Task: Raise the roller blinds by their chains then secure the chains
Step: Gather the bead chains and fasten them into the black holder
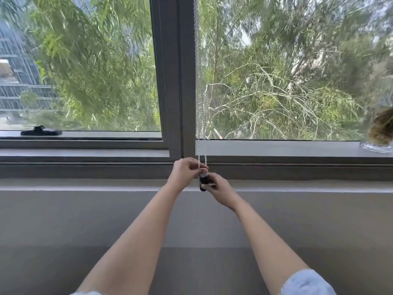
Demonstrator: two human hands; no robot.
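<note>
Left hand [185, 171] pinches the bead chain [202, 150] at twelve o'clock above the black tensioner [203, 183]; right hand [219, 191] grips that. Keep both strands taut while seating the loop.

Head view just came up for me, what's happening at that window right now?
A person stands at the window, both hands at the bottom of the bead chain that hangs beside the middle frame post. The left hand pinches the chain just above a small black holder, and the right hand grips that holder. No blind covers the glass in view, so this looks like the securing step.
</note>
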